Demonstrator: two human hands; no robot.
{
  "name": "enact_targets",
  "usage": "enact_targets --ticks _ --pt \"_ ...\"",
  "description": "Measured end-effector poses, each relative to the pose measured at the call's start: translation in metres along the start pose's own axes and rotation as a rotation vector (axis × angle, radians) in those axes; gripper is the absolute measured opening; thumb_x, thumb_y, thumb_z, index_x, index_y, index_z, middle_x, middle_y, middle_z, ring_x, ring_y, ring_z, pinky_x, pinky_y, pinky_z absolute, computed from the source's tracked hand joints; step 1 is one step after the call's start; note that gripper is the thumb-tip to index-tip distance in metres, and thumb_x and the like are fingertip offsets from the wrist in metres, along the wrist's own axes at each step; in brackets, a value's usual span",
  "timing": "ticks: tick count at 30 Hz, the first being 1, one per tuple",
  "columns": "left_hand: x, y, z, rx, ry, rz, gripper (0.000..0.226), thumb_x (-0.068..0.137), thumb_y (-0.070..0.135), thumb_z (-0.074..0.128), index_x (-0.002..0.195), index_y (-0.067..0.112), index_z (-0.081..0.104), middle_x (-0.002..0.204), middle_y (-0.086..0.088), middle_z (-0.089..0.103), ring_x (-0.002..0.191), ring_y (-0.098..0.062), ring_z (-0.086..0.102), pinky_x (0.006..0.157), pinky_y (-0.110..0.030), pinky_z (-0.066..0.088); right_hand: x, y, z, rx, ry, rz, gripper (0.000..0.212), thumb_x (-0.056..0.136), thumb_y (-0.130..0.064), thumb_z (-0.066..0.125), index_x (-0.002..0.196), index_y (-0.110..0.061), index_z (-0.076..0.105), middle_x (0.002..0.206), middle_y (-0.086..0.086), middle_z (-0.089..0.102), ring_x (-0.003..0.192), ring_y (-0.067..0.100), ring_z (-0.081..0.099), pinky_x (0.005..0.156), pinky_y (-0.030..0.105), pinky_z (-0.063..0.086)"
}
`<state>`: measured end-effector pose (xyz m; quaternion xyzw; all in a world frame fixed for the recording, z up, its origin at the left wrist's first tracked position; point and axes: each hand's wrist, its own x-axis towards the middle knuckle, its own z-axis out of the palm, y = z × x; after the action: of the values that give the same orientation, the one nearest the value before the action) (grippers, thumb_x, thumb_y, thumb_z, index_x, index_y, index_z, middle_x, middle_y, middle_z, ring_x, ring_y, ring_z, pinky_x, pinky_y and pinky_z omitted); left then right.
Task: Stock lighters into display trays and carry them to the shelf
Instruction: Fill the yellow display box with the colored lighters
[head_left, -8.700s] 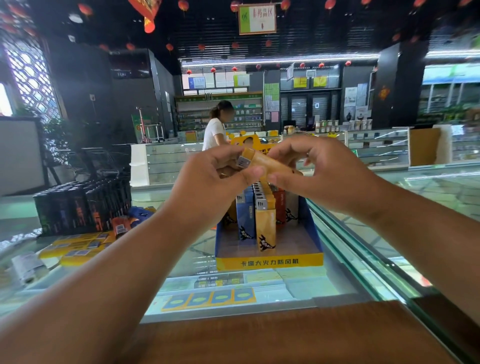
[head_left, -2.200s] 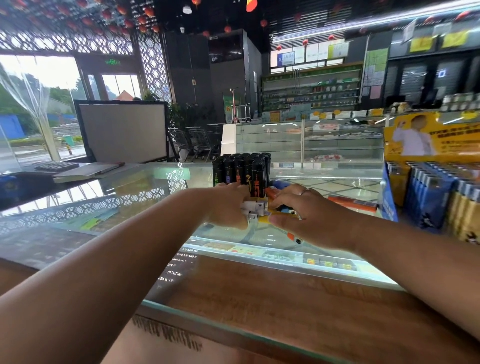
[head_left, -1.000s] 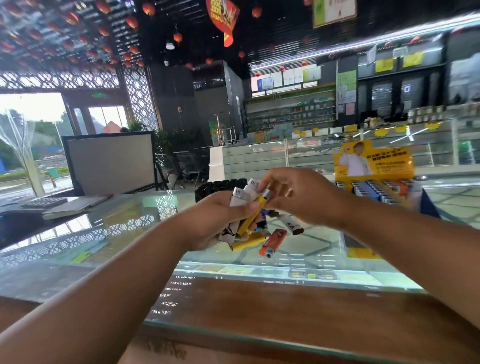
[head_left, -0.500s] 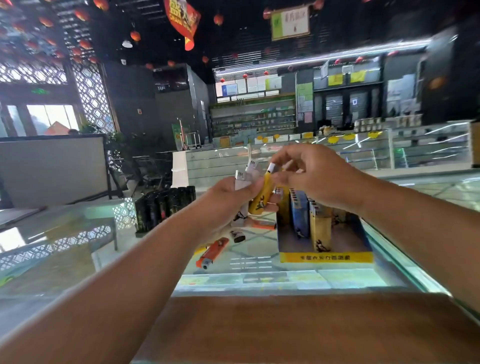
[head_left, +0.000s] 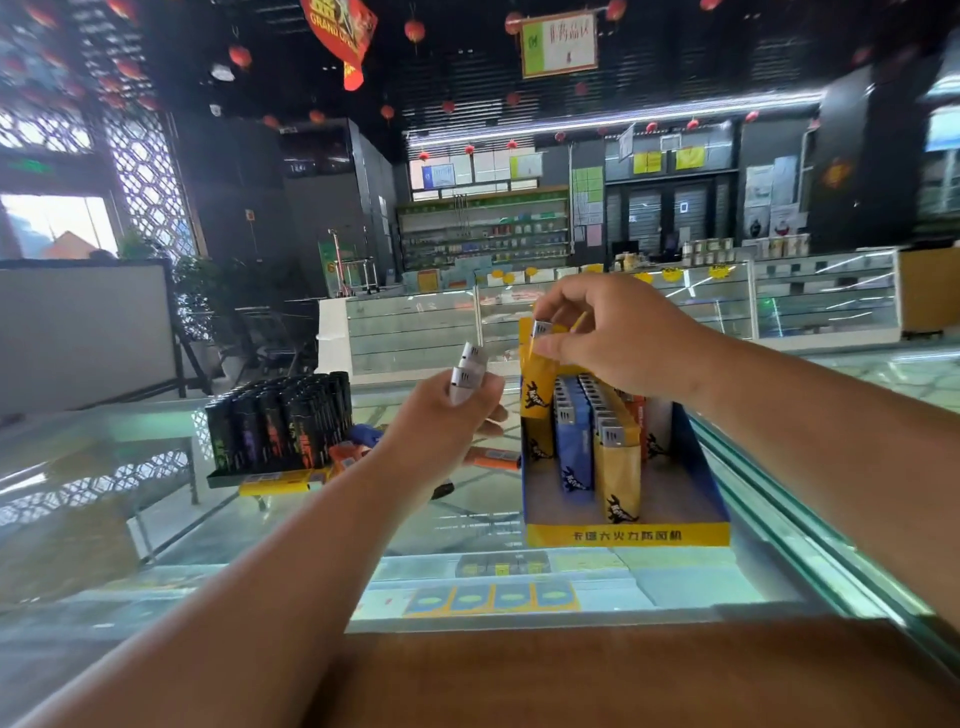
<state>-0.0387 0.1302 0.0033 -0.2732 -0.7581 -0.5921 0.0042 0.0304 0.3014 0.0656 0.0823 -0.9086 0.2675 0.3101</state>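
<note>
- Thumb and forefinger of the right hand pinch a yellow lighter by its metal cap. It hangs upright at the left rear of the display tray; whether its foot has touched down cannot be told.
- Left hand is curled round two white lighters, caps up, just left of the tray and clear of it.
- Change noted: half a second ago the hands met, the right drawing the yellow lighter from the left hand's bunch. They are now apart, with the lighter brought to the tray.
- Meaning, as judged: one lighter is being seated and the two white ones wait their turn.
- Tray carries upright yellow, blue and orange rows at the back, with its front floor bare. Stocking looks partly done and the carry to the shelf not begun.
- Orange lighter lies loose on the glass counter; a tray of black lighters stands further left.
</note>
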Motion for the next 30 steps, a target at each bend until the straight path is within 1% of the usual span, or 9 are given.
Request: enact_targets --ticks 3,5,10,14,18,23,25,27,30 --pt "0.001 -0.007 0.000 0.042 -0.038 -0.005 0.020 0.097 0.037 0.056 0.093 0.019 0.063 0.074 0.009 0.068 0.067 -0.004 0.064 0.053 -0.021 0.041 0.006 0.001 0.002 -0.090 -0.061 0.006 0.013 0.084 -0.029 0.072 0.094 -0.028 0.063 0.089 -0.007 0.062 0.080 0.007 0.058 0.067 0.022 0.045" --pt "0.001 -0.009 0.002 0.051 -0.059 -0.013 0.017 0.096 0.037 0.057 0.091 0.022 0.062 0.070 0.012 0.068 0.066 -0.004 0.064 0.052 -0.021 0.040 0.009 0.000 0.003 -0.138 -0.106 0.011 0.014 0.083 -0.028 0.074 0.095 -0.026 0.066 0.087 -0.010 0.062 0.081 0.007 0.059 0.065 0.021 0.044" --pt "0.002 -0.010 0.003 0.066 -0.080 -0.018 0.014 0.096 0.039 0.057 0.091 0.026 0.060 0.076 0.010 0.069 0.070 -0.005 0.066 0.054 -0.022 0.042 0.016 -0.005 0.010 -0.239 -0.202 0.024 0.015 0.080 -0.025 0.077 0.091 -0.026 0.067 0.083 -0.015 0.060 0.078 0.001 0.056 0.060 0.016 0.038" --pt "0.002 -0.010 0.000 0.043 -0.083 -0.040 0.014 0.095 0.039 0.059 0.091 0.026 0.061 0.076 0.009 0.070 0.070 -0.005 0.067 0.055 -0.024 0.041 0.017 -0.007 0.014 -0.296 -0.221 0.026 0.018 0.077 -0.025 0.079 0.092 -0.024 0.070 0.081 -0.013 0.060 0.076 0.005 0.056 0.060 0.018 0.039" --pt "0.001 -0.010 -0.002 0.038 -0.098 -0.056 0.014 0.095 0.039 0.059 0.091 0.026 0.063 0.075 0.009 0.070 0.070 -0.006 0.067 0.056 -0.024 0.041 0.016 -0.007 0.020 -0.322 -0.235 0.016 0.022 0.073 -0.025 0.083 0.088 -0.023 0.066 0.079 -0.011 0.056 0.073 0.007 0.053 0.058 0.020 0.036" --pt "0.003 -0.011 -0.002 0.042 -0.108 -0.068 0.015 0.094 0.041 0.060 0.091 0.026 0.063 0.073 0.010 0.070 0.070 -0.006 0.067 0.057 -0.025 0.040 0.018 -0.005 0.024 -0.336 -0.273 0.023 0.013 0.075 -0.023 0.082 0.081 -0.022 0.070 0.084 -0.008 0.063 0.080 0.009 0.057 0.061 0.020 0.040" --pt "0.003 -0.010 -0.002 0.031 -0.119 -0.065 0.015 0.094 0.039 0.060 0.095 0.025 0.064 0.075 0.009 0.070 0.069 -0.006 0.067 0.056 -0.024 0.039 0.018 -0.003 0.023 -0.320 -0.284 0.025 0.007 0.078 -0.022 0.079 0.078 -0.022 0.072 0.087 -0.007 0.067 0.082 0.009 0.060 0.063 0.020 0.042" --pt "0.003 -0.009 -0.002 0.017 -0.129 -0.063 0.013 0.095 0.035 0.060 0.099 0.023 0.065 0.075 0.008 0.069 0.069 -0.006 0.066 0.055 -0.024 0.039 0.017 -0.002 0.020 -0.313 -0.281 0.028 0.002 0.082 -0.024 0.075 0.081 -0.023 0.074 0.088 -0.008 0.067 0.080 0.006 0.059 0.061 0.018 0.041" --pt "0.002 -0.008 -0.003 -0.030 -0.146 -0.074 0.010 0.094 0.021 0.061 0.100 0.021 0.069 0.071 0.004 0.065 0.067 -0.009 0.065 0.052 -0.024 0.037 0.014 -0.001 0.015 -0.248 -0.244 0.023 0.003 0.084 -0.027 0.072 0.087 -0.026 0.073 0.085 -0.009 0.067 0.077 0.006 0.059 0.059 0.019 0.039"
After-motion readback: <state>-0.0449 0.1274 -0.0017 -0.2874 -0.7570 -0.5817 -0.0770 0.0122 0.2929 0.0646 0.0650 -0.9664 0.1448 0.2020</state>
